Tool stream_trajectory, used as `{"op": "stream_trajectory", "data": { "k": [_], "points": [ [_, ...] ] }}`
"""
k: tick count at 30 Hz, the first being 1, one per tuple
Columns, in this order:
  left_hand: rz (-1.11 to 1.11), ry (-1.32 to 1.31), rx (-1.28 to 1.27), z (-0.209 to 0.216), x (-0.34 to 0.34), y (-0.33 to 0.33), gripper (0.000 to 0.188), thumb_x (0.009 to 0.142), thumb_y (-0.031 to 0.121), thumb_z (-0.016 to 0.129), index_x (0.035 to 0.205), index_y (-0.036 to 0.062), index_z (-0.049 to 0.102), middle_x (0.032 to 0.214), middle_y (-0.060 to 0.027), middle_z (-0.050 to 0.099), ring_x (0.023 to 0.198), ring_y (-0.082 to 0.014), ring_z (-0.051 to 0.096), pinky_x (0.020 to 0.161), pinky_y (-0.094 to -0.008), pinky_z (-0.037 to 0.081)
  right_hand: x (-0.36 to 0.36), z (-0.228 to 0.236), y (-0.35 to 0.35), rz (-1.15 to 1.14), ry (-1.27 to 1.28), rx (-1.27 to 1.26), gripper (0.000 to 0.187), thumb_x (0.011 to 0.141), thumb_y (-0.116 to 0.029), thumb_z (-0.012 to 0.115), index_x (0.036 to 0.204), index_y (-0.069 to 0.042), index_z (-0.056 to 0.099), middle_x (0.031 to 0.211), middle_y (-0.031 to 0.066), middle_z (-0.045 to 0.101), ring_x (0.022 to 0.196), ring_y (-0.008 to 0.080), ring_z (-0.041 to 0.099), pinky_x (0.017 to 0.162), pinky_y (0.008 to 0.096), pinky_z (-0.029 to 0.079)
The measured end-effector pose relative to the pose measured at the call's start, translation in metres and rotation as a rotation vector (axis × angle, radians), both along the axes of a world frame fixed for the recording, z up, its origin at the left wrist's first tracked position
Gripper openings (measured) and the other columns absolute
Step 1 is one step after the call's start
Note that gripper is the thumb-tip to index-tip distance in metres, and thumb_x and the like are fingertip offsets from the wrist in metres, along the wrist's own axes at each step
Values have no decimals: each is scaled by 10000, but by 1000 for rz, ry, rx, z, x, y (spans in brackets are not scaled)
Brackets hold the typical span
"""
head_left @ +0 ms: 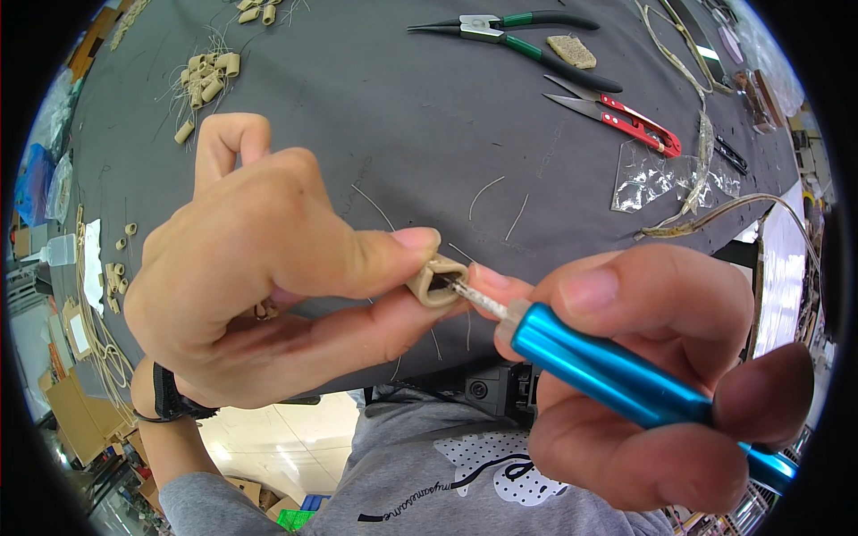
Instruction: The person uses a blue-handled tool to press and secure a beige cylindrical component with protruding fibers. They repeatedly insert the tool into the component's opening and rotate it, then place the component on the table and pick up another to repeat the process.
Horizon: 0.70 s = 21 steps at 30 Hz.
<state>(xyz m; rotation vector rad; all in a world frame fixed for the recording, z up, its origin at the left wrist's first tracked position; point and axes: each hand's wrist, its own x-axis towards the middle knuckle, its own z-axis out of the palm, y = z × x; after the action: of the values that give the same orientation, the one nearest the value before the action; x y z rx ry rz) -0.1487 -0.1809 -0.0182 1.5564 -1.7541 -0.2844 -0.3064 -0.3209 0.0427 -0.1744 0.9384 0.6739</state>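
Observation:
My left hand (259,241) pinches a small beige hollow piece (417,284) between thumb and fingers, its open end turned toward the right. My right hand (661,304) grips a blue metallic-handled tool (599,362) with a slim, whitish-coated shaft. The shaft's dark tip reaches into the mouth of the beige piece; how deep it goes cannot be seen. My right index fingertip rests close beside the piece. Loose thin threads (487,198) lie on the dark grey table just beyond my hands.
Green-and-black-handled pliers (483,29), a beige block (572,51) and red-handled thread snips (639,125) lie at the far right. A clear plastic bag (648,179) is near a frayed cord. Similar beige pieces (213,76) with threads sit in a pile at the far left.

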Motion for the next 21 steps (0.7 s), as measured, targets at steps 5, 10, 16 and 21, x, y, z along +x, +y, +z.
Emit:
{"op": "stream_trajectory", "data": {
  "k": [5,10,16,21],
  "points": [
    [-4,13,18,1,0,0,184,560,29,662,688,75,537,551,21,459,478,-74,361,685,-325,239,-8,-3,-4,-9,-7,-23,489,822,-371,328,582,30,473,485,72,448,304,41,351,254,135,294],
    [-2,4,16,1,0,0,190,558,33,664,695,74,539,548,25,449,480,-73,359,686,-324,236,-16,-4,1,-15,-15,-44,487,822,-371,329,585,29,473,488,71,448,306,42,353,256,136,296],
    [-10,-3,18,1,0,0,190,560,37,665,698,73,540,548,24,447,480,-73,358,683,-323,236,-1,-3,-4,-27,-23,-70,483,823,-370,330,588,27,474,492,71,448,309,42,355,259,137,299],
    [-7,-3,3,0,0,0,182,571,41,664,701,70,539,552,22,452,481,-73,368,693,-330,240,5,-7,-3,-33,-29,-90,480,823,-370,330,591,25,474,494,70,448,312,42,356,261,139,301]
  ]
}}
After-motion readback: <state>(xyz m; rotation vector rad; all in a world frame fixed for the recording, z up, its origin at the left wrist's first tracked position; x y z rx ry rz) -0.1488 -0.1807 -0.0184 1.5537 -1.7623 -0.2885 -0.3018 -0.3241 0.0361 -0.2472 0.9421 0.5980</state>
